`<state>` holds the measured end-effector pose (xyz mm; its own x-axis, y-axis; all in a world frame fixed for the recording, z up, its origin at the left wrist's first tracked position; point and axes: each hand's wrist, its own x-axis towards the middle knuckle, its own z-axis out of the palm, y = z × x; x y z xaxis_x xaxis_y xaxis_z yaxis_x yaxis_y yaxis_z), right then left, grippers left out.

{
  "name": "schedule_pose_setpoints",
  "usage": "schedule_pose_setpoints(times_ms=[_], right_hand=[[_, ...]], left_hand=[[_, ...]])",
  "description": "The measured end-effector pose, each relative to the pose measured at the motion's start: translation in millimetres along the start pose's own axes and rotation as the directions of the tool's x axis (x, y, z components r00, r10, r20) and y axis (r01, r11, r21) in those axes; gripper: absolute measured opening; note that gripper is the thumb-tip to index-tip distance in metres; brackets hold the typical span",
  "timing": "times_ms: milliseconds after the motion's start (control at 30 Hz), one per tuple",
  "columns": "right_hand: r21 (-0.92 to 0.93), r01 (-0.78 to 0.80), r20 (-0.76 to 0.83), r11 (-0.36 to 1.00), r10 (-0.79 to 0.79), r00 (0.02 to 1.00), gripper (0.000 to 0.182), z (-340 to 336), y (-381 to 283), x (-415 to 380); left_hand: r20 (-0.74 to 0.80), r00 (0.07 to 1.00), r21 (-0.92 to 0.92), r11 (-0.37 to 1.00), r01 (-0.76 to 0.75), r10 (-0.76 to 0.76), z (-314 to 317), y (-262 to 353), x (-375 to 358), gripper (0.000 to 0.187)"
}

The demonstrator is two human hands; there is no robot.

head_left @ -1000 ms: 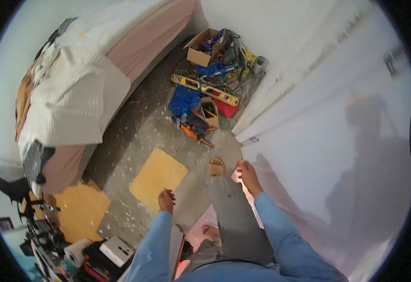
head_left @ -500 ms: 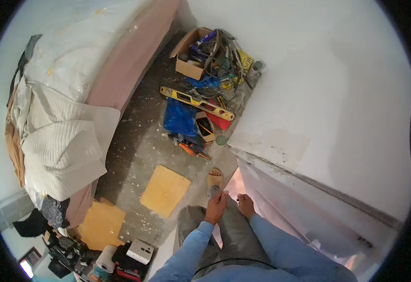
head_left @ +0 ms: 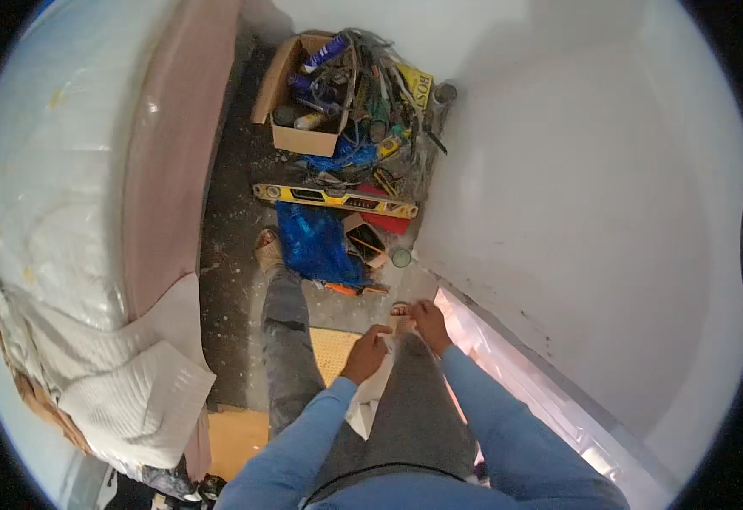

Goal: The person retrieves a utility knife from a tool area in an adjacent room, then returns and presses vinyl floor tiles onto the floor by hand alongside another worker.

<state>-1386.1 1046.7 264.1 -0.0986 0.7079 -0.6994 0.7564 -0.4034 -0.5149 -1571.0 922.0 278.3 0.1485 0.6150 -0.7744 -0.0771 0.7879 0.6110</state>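
My left hand (head_left: 365,355) is low in front of my body, its fingers drawn together near the tips. To its right and a little farther forward is my right hand (head_left: 429,325), with fingers curled in. Whatever the fingers pinch is too small to make out. Both hands are over my right leg, the right one overlapping my sandalled foot (head_left: 400,309). A pale surface (head_left: 371,399) shows between my legs, just below the left hand. Ahead of the hands lie an orange-handled tool (head_left: 343,290) and a small open box (head_left: 365,240).
A yellow spirit level (head_left: 335,199) lies across the floor beside a blue plastic bag (head_left: 314,242). Behind it are a cardboard box (head_left: 305,140) with tubes and a heap of cables (head_left: 380,93). A plastic-wrapped mattress (head_left: 65,170) stands left, a white wall (head_left: 575,187) right.
I have stepped forward; my left foot is now beside the blue bag. The tool pile looks nearer. My right hand has moved ahead of the left one, and the yellow mat is mostly covered.
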Motion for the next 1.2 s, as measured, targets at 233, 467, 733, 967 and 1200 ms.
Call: schedule_pose_setpoints(times_ms=[233, 467, 733, 967, 1200], right_hand=[[-0.445, 0.252, -0.267, 0.859, -0.396, 0.879, 0.041, 67, -32, 270], [-0.955, -0.099, -0.158, 0.279, -0.199, 0.967, 0.040, 79, 6, 467], [-0.844, -0.181, -0.189, 0.505, 0.035, 0.981, 0.032, 63, -34, 464], [-0.698, 0.025, -0.255, 0.716, -0.281, 0.925, 0.021, 19, -48, 389], [-0.250, 0.157, -0.270, 0.956, -0.224, 0.936, 0.026, 25, -109, 117]], left_hand=[[0.018, 0.999, 0.119, 0.992, 0.038, -0.041, -111, -17, 31, 0.033], [0.102, 0.992, 0.043, 0.997, 0.069, -0.073, -156, 57, 46, 0.032], [0.084, 0.996, 0.079, 0.996, 0.029, -0.036, -150, 57, 62, 0.030], [-0.073, 0.997, 0.104, 0.995, 0.002, 0.006, -121, 9, 66, 0.029], [-0.247, 0.855, 0.531, 0.802, -0.274, 0.456, -123, 43, 34, 0.047]])
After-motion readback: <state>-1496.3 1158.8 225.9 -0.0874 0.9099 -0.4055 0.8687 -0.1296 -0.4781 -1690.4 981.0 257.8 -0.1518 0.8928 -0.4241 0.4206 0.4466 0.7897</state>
